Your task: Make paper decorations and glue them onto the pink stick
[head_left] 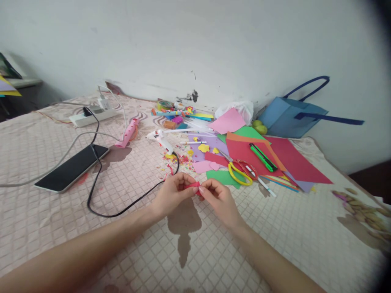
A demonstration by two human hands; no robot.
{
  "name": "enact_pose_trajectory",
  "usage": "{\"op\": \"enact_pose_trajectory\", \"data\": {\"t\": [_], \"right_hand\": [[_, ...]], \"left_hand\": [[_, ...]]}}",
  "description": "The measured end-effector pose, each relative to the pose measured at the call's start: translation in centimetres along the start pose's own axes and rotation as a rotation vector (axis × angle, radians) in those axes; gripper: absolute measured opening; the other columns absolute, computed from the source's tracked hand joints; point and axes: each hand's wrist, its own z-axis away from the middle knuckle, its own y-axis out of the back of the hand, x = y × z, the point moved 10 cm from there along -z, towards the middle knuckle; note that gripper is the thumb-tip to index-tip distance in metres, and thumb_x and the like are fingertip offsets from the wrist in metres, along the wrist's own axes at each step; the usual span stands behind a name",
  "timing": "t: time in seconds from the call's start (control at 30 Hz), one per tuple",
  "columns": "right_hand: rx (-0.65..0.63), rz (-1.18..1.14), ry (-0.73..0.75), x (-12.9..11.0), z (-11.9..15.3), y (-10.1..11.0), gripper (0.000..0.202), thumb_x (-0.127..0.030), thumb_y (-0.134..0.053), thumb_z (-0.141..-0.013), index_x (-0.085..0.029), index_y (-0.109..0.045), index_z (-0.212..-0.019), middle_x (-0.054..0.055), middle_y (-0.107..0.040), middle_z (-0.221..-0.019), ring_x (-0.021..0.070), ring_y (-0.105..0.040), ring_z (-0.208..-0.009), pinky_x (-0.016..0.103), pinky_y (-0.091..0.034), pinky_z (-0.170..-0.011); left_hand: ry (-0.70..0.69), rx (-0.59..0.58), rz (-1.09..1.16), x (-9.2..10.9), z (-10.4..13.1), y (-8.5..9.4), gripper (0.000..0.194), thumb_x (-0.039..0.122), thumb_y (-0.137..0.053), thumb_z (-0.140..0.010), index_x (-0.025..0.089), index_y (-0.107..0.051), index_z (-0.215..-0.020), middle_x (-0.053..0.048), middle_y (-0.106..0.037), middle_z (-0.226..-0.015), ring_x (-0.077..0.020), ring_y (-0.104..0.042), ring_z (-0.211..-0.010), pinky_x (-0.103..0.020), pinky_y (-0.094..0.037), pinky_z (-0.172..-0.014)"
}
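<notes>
My left hand (172,193) and my right hand (218,197) meet over the bed cover, and both pinch a small red paper piece (194,186) between fingertips. Just beyond them lie yellow-handled scissors (240,173) on a green sheet (222,177). A white glue gun (163,140) with a black cord (122,203) lies further back, left of a pile of coloured paper sheets (259,152).
A phone (71,167) lies at the left, with a power strip (91,116) behind it. A green utility knife (262,158) rests on the red sheets. A blue bag (291,116) stands against the wall. Paper scraps (180,159) are scattered near the glue gun.
</notes>
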Motion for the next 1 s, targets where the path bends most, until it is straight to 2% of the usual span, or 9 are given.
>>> {"op": "enact_pose_trajectory", "data": {"t": [0.27, 0.4, 0.73, 0.87, 1.0], "right_hand": [[-0.020, -0.013, -0.021, 0.1, 0.0, -0.2, 0.017, -0.034, -0.057, -0.080, -0.019, -0.055, -0.072, -0.001, -0.053, -0.066, 0.0121, -0.050, -0.061, 0.025, -0.042, -0.058], [-0.059, -0.026, 0.005, -0.3, 0.0, -0.4, 0.020, -0.035, -0.051, -0.084, -0.019, -0.056, -0.074, -0.001, -0.052, -0.066, 0.0121, -0.050, -0.063, 0.025, -0.042, -0.058], [-0.115, 0.023, 0.001, -0.7, -0.3, -0.4, 0.027, -0.040, -0.048, -0.086, -0.019, -0.054, -0.070, -0.002, -0.050, -0.064, 0.0114, -0.048, -0.061, 0.024, -0.041, -0.057], [-0.203, 0.049, -0.018, -0.6, -0.3, -0.8, 0.022, -0.038, -0.054, -0.083, -0.019, -0.054, -0.073, -0.003, -0.050, -0.062, 0.0104, -0.047, -0.058, 0.023, -0.039, -0.054], [-0.295, 0.121, -0.040, -0.1, -0.1, -1.1, 0.016, -0.033, -0.057, -0.080, -0.019, -0.053, -0.074, -0.003, -0.050, -0.064, 0.0102, -0.047, -0.057, 0.023, -0.037, -0.052]], "left_hand": [[-0.007, -0.006, -0.047, 0.3, 0.2, 0.0, 0.025, 0.031, -0.069, -0.071, 0.012, -0.058, -0.082, -0.003, -0.062, -0.076, -0.0108, -0.058, -0.065, -0.022, -0.046, -0.060], [0.027, -0.028, -0.034, 0.1, 0.2, -0.3, 0.022, 0.029, -0.068, -0.073, 0.011, -0.059, -0.081, -0.003, -0.064, -0.074, -0.0112, -0.060, -0.064, -0.022, -0.046, -0.060], [0.089, -0.037, -0.067, -0.4, 0.3, -0.3, 0.022, 0.028, -0.068, -0.071, 0.012, -0.057, -0.080, -0.003, -0.063, -0.072, -0.0107, -0.058, -0.063, -0.021, -0.044, -0.058], [0.091, -0.062, -0.114, -0.6, 0.3, -0.6, 0.025, 0.027, -0.068, -0.068, 0.014, -0.055, -0.085, -0.003, -0.063, -0.078, -0.0122, -0.060, -0.067, -0.023, -0.045, -0.061], [0.038, -0.126, -0.241, -0.3, 0.7, -1.4, 0.022, 0.027, -0.063, -0.072, 0.016, -0.054, -0.089, -0.002, -0.064, -0.074, -0.0137, -0.061, -0.067, -0.023, -0.044, -0.059]]}}
